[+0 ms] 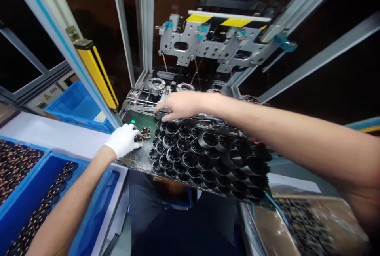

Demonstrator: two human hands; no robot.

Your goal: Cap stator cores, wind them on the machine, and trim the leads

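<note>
My left hand (124,140), in a white glove, rests at the left end of the green work surface (132,118). Its fingers are curled round a small dark copper-wound stator ring (138,138). Beside it lies another stator ring (145,132) with copper windings showing. Bare and stretched across from the right, my right hand (181,105) hovers over the front edge of the machine fixture, fingers and thumb apart. I see nothing held in it. Below it stand several rows of black-and-silver cylindrical housings (189,159), packed close together.
Round metal fixtures (156,85) line the back, under a bracket plate with a yellow-black striped bar (228,21). A yellow sensor post (96,75) stands left. Blue bins (59,165) at lower left hold stator rings. A box of dark parts (308,224) sits lower right.
</note>
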